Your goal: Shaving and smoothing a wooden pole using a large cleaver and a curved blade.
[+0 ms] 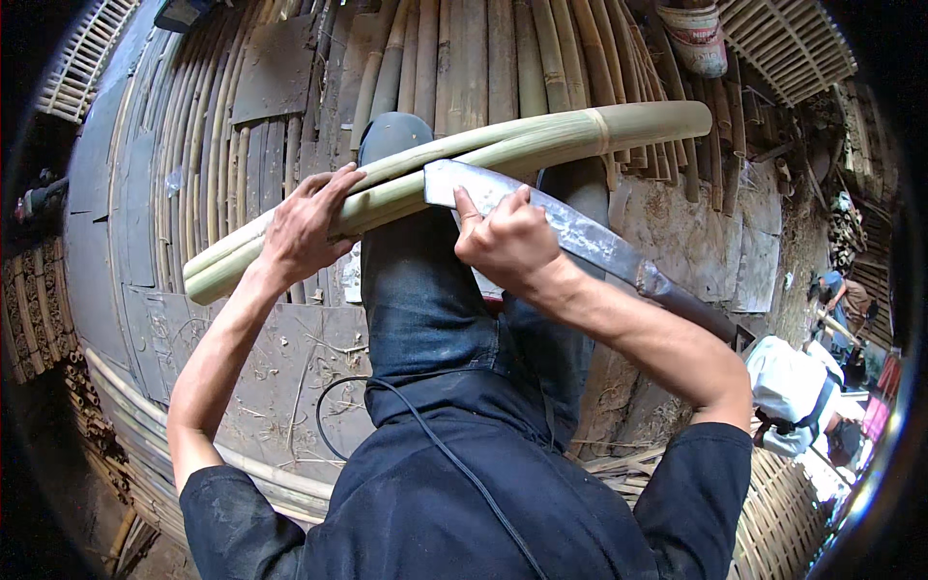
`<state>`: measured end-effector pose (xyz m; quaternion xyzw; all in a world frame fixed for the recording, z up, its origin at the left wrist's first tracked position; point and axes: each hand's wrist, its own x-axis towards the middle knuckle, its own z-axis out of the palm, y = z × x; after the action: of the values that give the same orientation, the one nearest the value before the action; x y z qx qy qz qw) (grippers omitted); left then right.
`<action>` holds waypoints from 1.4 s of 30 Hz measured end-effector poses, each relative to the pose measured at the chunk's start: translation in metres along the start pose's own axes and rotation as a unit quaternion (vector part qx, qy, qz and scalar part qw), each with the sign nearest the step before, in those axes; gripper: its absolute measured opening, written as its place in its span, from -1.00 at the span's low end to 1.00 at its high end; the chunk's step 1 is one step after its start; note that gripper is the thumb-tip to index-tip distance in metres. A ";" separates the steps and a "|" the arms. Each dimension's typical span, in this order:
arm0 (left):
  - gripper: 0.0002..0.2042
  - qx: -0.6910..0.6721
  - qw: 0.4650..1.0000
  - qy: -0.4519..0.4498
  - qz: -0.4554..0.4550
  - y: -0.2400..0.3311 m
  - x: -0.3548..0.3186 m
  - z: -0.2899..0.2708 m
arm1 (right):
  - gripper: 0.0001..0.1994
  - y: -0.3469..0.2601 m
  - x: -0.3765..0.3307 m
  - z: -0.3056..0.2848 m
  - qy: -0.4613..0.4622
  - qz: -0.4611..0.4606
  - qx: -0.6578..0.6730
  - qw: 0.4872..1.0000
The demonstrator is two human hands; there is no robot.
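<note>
A pale green bamboo pole (551,135) lies aslant over my knees, its left end lower and its right end farther away. A lengthwise split runs along it from the left end to around the middle. My left hand (304,224) is wrapped over the left part of the pole, close to the split. In my right hand (512,232) is a long, broad-bladed knife (594,235), gripped on the blade near its squared tip. That tip touches or nearly touches the pole's near side. The knife's dark handle (704,314) reaches back beyond my right forearm.
Several bamboo poles (474,58) cover the floor ahead. A white and red bucket (698,39) and a slatted bamboo rack (793,43) are at the far right. Another person (846,300) is farther right, behind a white sack (788,387). A black cable (454,454) crosses my shirt.
</note>
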<state>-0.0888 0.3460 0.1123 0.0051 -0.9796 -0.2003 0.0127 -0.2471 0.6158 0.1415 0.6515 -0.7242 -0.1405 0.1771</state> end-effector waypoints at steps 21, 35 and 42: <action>-0.03 0.010 0.995 0.079 0.058 -0.004 0.005 0.004 | -0.52 -0.043 -0.014 0.028 0.019 0.082 -0.038 0.996; -0.04 0.158 0.977 0.114 0.086 0.019 -0.010 0.003 | -0.53 0.014 -0.031 0.014 0.033 0.030 0.111 0.993; 0.04 0.218 0.967 0.131 0.011 0.018 -0.002 0.019 | -0.83 0.054 -0.009 -0.029 -0.007 -0.107 0.117 0.987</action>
<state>-0.0877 0.3704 0.1015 0.0234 -0.9895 0.0207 0.1413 -0.2816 0.6311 0.1906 0.7405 -0.6630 -0.0769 0.0786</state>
